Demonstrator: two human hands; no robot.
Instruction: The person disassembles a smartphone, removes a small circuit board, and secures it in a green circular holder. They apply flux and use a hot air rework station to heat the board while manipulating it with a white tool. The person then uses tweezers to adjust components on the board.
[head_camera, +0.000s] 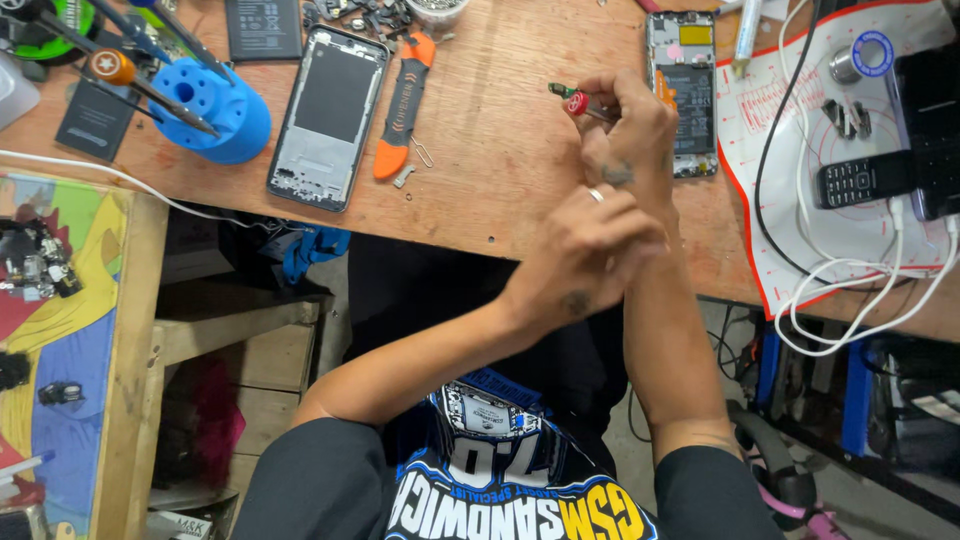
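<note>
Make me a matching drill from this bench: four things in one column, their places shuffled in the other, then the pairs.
1. tool holder
2. phone frame
3. keypad phone
4. screwdriver

a. on the white mat at the right
b. in the right hand
c. far left on the table
d. beside the orange pry tool

Pairs: 1-c, 2-d, 3-a, 4-b

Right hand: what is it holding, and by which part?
The right hand pinches a small screwdriver along its shaft; the red cap end sticks out left. The left hand rests against the right wrist.
</note>
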